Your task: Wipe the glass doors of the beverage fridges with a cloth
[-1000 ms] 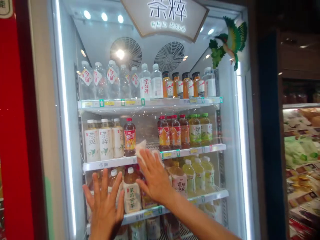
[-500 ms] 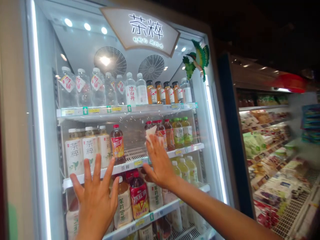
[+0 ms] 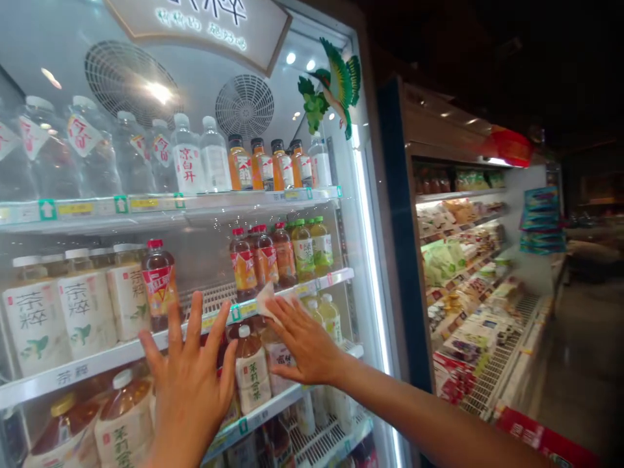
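My left hand (image 3: pixel 192 370) is open, its fingers spread wide in front of the glass door (image 3: pixel 205 227) of a drinks fridge. To its right, my right hand (image 3: pixel 309 344) holds a crumpled white tissue (image 3: pixel 267 300) under its stretched fingers, flat against the glass. Much of the tissue is hidden by those fingers. Behind the glass, near my right hand, stand red-capped tea bottles (image 3: pixel 242 263) and a jasmine tea bottle (image 3: pixel 252 374). Another red-capped bottle (image 3: pixel 160 286) is just above my left hand.
Clear water bottles (image 3: pixel 92 146) line the upper shelf. A hummingbird sticker (image 3: pixel 338 88) and a fan-shaped sign (image 3: pixel 199 29) are at the door's top. To the right, past a dark panel (image 3: pixel 404 240), is an open chiller (image 3: pixel 468 318) of packaged food.
The view has shifted right and closer to the fridge. My right hand has slid the tissue down the glass, from the bottles to the shelf edge. My left hand stays spread.
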The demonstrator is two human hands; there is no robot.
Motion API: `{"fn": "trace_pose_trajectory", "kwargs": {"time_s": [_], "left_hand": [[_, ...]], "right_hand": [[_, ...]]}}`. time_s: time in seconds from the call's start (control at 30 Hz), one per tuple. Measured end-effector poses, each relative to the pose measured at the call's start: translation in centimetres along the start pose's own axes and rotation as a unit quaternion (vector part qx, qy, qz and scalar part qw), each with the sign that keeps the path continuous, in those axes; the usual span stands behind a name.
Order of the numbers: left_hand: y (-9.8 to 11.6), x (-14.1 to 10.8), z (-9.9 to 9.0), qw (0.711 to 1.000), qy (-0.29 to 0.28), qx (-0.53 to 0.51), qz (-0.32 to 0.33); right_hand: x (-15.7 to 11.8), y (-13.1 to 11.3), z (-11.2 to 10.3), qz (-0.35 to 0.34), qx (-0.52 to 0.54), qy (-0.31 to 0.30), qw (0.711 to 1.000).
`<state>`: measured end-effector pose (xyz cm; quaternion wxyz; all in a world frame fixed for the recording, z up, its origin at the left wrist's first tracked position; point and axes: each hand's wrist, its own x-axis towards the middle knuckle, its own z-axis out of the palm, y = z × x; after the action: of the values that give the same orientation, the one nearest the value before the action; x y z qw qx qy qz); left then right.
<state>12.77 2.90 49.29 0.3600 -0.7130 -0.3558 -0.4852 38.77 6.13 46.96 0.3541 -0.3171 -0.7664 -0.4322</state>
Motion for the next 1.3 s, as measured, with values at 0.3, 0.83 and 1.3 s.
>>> {"fn": "trace_pose_trajectory", "kwargs": {"time_s": [0.3,0.83,1.3], "left_hand": [[8.8,2.2,5.0,0.999,-0.03,-0.01,0.018],[14.2,-4.0,7.4,0.995,-0.079,0.02,-0.049],[13.2,-17.5,6.7,0.98,-0.127,0.069,-0.14]], "right_hand": [[-6.1,4.7,-0.6,0.108,-0.003,-0.002,0.994],[-14.2,2.2,1.0,0.082,0.055,0.003,0.995],[-20.9,-8.1,6.3,0.2,0.09,0.035,0.975]]}}
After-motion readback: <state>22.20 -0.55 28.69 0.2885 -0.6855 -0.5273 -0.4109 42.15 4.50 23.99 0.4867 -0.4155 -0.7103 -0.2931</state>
